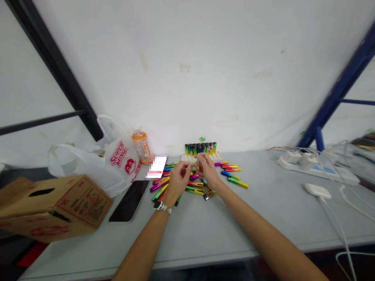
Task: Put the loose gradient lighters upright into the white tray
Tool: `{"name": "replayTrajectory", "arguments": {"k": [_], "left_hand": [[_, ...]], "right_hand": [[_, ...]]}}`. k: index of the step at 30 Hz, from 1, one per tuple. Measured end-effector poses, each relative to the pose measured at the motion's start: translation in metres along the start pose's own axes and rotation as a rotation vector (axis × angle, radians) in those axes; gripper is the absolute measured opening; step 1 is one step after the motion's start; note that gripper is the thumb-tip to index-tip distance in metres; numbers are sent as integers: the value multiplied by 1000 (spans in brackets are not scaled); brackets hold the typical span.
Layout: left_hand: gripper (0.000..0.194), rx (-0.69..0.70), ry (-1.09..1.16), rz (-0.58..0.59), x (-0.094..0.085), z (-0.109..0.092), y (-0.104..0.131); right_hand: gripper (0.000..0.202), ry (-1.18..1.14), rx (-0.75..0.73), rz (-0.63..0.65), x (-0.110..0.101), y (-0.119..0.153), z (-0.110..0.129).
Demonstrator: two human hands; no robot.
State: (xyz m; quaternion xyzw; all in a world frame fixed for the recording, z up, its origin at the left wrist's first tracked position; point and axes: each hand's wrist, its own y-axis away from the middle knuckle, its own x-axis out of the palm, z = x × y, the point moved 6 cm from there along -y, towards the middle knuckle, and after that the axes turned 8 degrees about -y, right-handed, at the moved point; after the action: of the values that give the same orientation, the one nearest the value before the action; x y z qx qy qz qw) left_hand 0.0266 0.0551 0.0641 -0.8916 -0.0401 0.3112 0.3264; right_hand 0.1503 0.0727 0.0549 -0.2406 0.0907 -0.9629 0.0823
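Observation:
My left hand (177, 180), with a watch (163, 207) on its wrist, is closed, fingers curled just above a pile of shiny coloured tubes. My right hand (208, 171) is closed in a pinch beside it, the fingertips of both hands near each other. Whatever they hold is too small and hidden to name. Lighter-like metallic tubes (160, 192) lie loose around and beneath the hands, in green, yellow, red, blue and magenta. Behind the hands, a white rack (217, 156) carries several upright tubes (200, 148) with dark tops.
To the left are a cardboard box (84, 203), a white plastic bag (117, 171), an orange-capped bottle (142, 148), a lit phone (158, 167) and a dark tablet-like device (130, 201). A power strip (319, 169), white charger (318, 191) and cables lie at the right.

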Motion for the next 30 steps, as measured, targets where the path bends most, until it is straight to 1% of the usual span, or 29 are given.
{"name": "replayTrajectory", "arguments": {"k": [3, 5, 9, 12, 15, 18, 20, 23, 26, 28, 30], "left_hand": [[21, -37, 30, 14, 5, 3, 1], [22, -34, 20, 32, 8, -1, 1], [23, -13, -1, 75, 15, -10, 3], [24, -9, 13, 95, 18, -13, 5], [25, 2, 30, 114, 19, -14, 5], [26, -1, 28, 114, 19, -14, 5], [27, -7, 25, 114, 19, -13, 5], [26, -3, 25, 121, 20, -14, 5], [24, -5, 24, 117, 19, -15, 6], [23, -3, 25, 111, 19, -16, 6], [22, 6, 31, 106, 18, -17, 6]], "right_hand": [[52, -106, 179, -43, -2, 9, -18], [56, -115, 230, -79, -7, 16, -23], [54, -43, 208, -198, -17, 25, -22], [51, 17, 212, -273, -18, 27, -21], [46, 62, 194, -315, -18, 27, -19], [42, 77, 137, -317, -17, 27, -17], [42, 55, 112, -315, -17, 28, -17], [50, -43, 158, -299, -16, 29, -22], [56, -124, 209, -253, -14, 30, -26], [57, -134, 209, -237, -13, 30, -25], [55, -111, 202, -249, -13, 30, -24]]}}
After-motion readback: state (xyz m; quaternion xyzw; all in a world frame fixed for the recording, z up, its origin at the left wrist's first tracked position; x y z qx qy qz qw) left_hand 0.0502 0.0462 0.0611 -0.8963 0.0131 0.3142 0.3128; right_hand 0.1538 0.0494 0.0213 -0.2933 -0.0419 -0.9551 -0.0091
